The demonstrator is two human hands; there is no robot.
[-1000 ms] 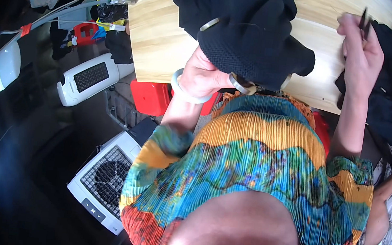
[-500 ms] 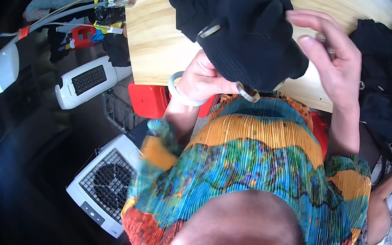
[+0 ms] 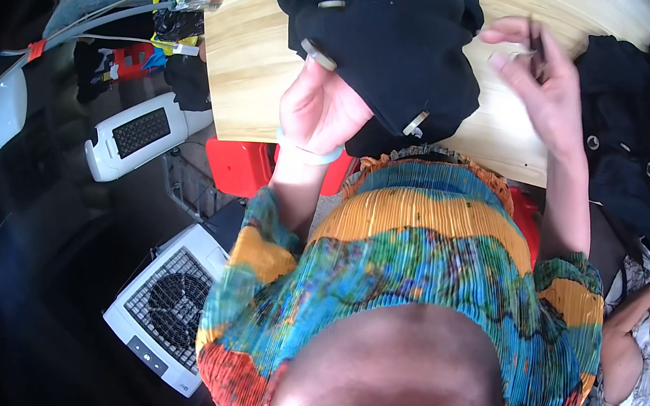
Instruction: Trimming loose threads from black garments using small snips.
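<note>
A black garment (image 3: 397, 44) with large pale-gold buttons lies bunched over the near part of the table. My left hand (image 3: 320, 111) is closed on its near left edge, thumb up beside one button (image 3: 318, 55). Another button (image 3: 416, 123) shows on the lower right edge of the cloth. To the right of the garment, my right hand (image 3: 542, 95) is raised with bent fingers, apart from the cloth. A small, slim dark tool (image 3: 535, 47) sits in it; blur hides its exact kind.
A second black buttoned garment (image 3: 616, 107) lies at the table's right. The wooden table (image 3: 243, 75) ends near my waist, with red stools (image 3: 238, 166) below. A fan unit (image 3: 172, 298) stands at lower left. Another person's arm (image 3: 638, 315) is at the right.
The black garment has turned and shifted in my left hand, which has moved up and left, palm now showing. My right hand has shifted slightly down and left, the dark tool now pointing up.
</note>
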